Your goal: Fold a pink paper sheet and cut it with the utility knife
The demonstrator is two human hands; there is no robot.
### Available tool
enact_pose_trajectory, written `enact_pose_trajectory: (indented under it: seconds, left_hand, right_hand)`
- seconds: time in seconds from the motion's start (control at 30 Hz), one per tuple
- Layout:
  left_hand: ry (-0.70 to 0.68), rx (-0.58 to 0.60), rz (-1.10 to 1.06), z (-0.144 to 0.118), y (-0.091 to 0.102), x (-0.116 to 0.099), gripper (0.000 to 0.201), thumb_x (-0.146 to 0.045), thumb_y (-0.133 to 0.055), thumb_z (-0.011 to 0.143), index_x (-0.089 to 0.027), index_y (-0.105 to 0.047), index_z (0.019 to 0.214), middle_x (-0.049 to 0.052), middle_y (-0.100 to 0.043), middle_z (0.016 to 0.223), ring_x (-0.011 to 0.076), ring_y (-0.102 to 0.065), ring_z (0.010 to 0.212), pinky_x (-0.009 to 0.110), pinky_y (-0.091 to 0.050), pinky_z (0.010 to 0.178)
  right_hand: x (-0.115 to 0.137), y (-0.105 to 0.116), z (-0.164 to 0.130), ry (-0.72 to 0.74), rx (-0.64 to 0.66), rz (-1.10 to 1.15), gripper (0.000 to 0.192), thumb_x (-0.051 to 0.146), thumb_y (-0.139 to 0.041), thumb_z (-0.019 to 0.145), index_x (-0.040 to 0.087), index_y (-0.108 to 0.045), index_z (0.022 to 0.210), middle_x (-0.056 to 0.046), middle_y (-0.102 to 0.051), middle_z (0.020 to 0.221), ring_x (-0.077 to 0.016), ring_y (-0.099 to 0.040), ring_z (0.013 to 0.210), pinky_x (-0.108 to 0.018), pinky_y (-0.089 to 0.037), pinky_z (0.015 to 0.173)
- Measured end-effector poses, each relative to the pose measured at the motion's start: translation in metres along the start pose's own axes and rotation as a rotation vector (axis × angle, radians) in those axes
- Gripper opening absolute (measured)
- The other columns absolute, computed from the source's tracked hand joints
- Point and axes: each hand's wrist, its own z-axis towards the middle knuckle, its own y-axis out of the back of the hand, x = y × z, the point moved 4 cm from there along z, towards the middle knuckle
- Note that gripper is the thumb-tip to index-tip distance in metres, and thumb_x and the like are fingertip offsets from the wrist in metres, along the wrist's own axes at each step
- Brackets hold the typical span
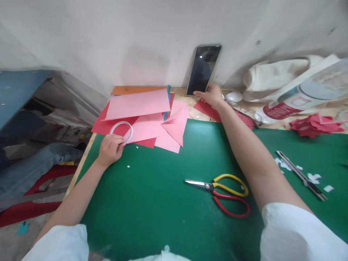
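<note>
My left hand (111, 150) is closed on a white tape roll (131, 135), held by its lower rim over the left edge of the pink and red sheets. At the back, my right hand (212, 97) grips the lower right corner of a smartphone (204, 69) that leans against the wall with its screen dark. Some of its fingers are hidden. Beneath that hand lies a piece of red paper (208, 109). Pink paper (138, 103) is stacked loosely between my hands, one sheet folded to a point (175, 127).
Scissors (208, 186) with one yellow and one red handle lie on the green mat (141, 203). To the right are a utility knife (301, 175), white paper scraps (314, 177), a red paper flower (312, 125), a plastic bottle (285, 105) and glasses (244, 116). Behind stands a wall (95, 40).
</note>
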Motion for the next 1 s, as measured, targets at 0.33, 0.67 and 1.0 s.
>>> enact_pose_trajectory:
  seconds: [0.33, 0.67, 1.0]
  left_hand:
    - [-0.066, 0.098, 0.005, 0.003, -0.009, -0.001, 0.007, -0.017, -0.051, 0.096, -0.021, -0.055, 0.093, 0.007, -0.069, 0.085, 0.0233, -0.066, 0.078, 0.036, -0.05, 0.073]
    - [-0.079, 0.148, 0.045, 0.0, -0.01, -0.002, 0.006, -0.017, -0.051, 0.098, -0.018, -0.054, 0.093, 0.008, -0.066, 0.084, 0.0231, -0.063, 0.078, 0.034, -0.049, 0.072]
    - [0.013, 0.156, 0.063, -0.003, -0.013, 0.002, 0.016, -0.025, -0.046, 0.1, -0.021, -0.057, 0.088, 0.007, -0.067, 0.081, 0.0239, -0.062, 0.075, 0.037, -0.048, 0.07]
  right_hand:
    - [0.01, 0.001, -0.001, -0.097, 0.023, 0.031, 0.027, 0.027, -0.083, 0.073, 0.018, -0.058, 0.075, 0.003, -0.051, 0.054, -0.0119, -0.047, 0.048, -0.026, -0.043, 0.046]
    - [0.001, -0.002, 0.003, -0.044, 0.028, 0.026, 0.027, 0.03, -0.082, 0.075, 0.017, -0.059, 0.079, 0.002, -0.051, 0.057, -0.0137, -0.053, 0.053, -0.025, -0.049, 0.049]
    - [-0.002, -0.003, 0.005, -0.018, 0.013, -0.005, 0.022, 0.027, -0.079, 0.08, 0.012, -0.063, 0.085, 0.001, -0.053, 0.06, -0.0136, -0.056, 0.056, -0.028, -0.054, 0.055]
